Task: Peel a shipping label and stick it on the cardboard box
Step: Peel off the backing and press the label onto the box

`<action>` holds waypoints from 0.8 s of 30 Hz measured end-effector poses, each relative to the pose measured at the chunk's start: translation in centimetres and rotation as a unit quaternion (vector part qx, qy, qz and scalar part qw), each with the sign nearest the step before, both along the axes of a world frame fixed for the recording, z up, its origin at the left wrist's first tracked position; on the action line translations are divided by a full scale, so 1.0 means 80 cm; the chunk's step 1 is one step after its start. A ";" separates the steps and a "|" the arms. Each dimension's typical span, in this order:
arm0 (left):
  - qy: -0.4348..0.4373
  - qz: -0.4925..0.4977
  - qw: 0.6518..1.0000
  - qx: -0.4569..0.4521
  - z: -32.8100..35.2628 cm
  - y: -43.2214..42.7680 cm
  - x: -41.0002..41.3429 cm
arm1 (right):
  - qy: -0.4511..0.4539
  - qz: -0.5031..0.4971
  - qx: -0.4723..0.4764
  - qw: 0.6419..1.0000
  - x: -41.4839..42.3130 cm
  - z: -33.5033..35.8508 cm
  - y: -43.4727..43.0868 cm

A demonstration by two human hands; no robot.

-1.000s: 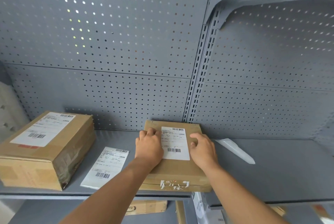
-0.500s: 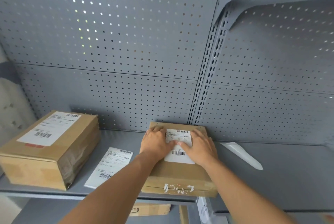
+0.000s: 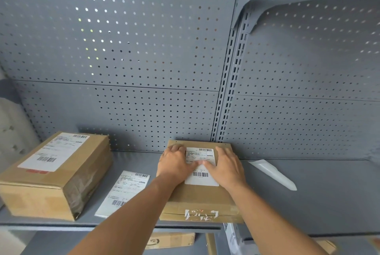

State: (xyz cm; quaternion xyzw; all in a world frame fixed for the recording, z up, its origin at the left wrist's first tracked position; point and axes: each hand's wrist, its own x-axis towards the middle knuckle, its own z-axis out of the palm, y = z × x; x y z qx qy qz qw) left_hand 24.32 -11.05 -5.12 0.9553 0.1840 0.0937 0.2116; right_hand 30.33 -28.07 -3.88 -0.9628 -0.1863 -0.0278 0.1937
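My left hand (image 3: pixel 174 164) and right hand (image 3: pixel 227 167) lie flat and open, gripping nothing, thumbs meeting on the shipping label (image 3: pixel 202 167). It sits atop the cardboard box (image 3: pixel 200 195) on the grey shelf (image 3: pixel 329 197), lower centre of the frame.

Cardboard box (image 3: pixel 201 197): plain tan-brown, with torn white tape scraps and a speck of red on its front edge. Shipping label (image 3: pixel 202 172) on top: white, black barcodes and fine black text.

Second box (image 3: pixel 53 176), left: same tan, glossy clear tape over the side, white label with black barcodes, a red strip below it.

Loose label sheet (image 3: pixel 125 191): white, black barcodes.

Peeled backing strip (image 3: pixel 273 174): plain white.

Shelf (image 3: pixel 329 199) and perforated back panel (image 3: pixel 123 48): flat grey (panel has a regular dot grid, some holes glowing white-green, others dark).
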 end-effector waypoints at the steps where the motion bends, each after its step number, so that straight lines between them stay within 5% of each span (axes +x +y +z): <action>1: -0.002 0.002 1.000 -0.003 0.000 0.001 0.000 | 0.003 -0.001 0.005 1.000 0.001 -0.001 -0.001; 7: -0.007 -0.021 1.000 -0.001 0.003 0.005 0.000 | 0.010 -0.016 0.039 0.999 0.008 -0.005 -0.005; 18: 0.067 0.046 0.994 0.066 0.018 0.006 0.039 | -0.041 -0.008 -0.094 0.995 0.040 0.007 0.023; 24: 0.037 0.050 0.997 0.048 0.011 0.004 0.033 | -0.041 -0.031 -0.042 0.998 0.039 -0.005 0.018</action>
